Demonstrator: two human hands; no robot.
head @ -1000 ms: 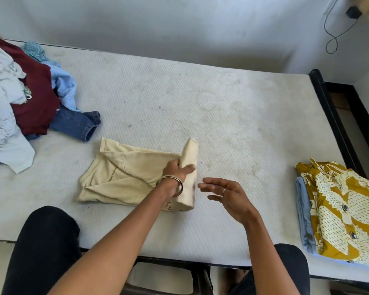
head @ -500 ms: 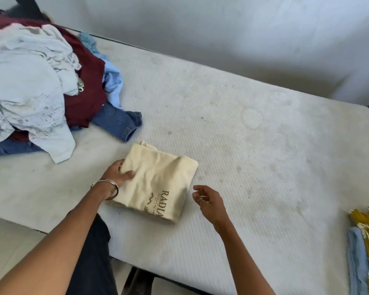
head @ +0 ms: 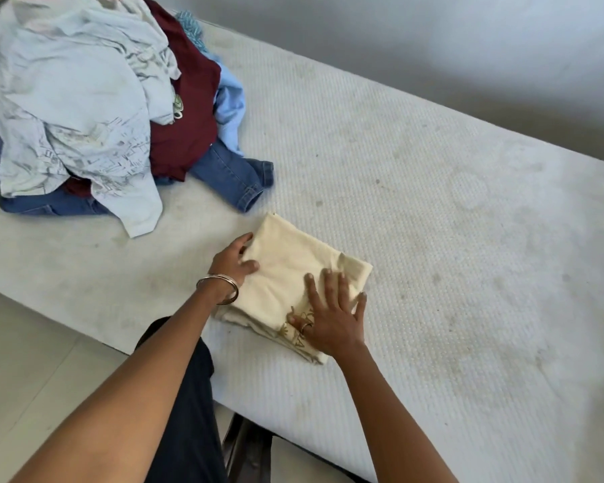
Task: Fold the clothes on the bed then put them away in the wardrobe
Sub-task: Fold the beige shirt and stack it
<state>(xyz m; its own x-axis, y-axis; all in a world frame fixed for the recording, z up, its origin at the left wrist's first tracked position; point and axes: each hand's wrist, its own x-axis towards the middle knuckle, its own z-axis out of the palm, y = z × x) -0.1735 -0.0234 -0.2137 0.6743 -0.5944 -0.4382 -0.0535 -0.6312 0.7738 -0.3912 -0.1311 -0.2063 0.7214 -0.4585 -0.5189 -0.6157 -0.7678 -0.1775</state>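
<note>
Our right hand (head: 330, 317) lies flat, fingers spread, pressing the folded cream cotton garment with gold print (head: 290, 273); our left hand (head: 232, 264) holds its far-left edge, thumb on top. A second ago it was half rolled; now it is one compact square near the white mattress (head: 433, 203) edge, ready for stacking. One unfolded heap (head: 95, 99) remains, at least five garments.

Pale tiled floor (head: 25, 360) shows near left, plain grey-white wall (head: 433, 47) runs along the far side, and a dark frame piece (head: 248, 444) pokes out underneath.
</note>
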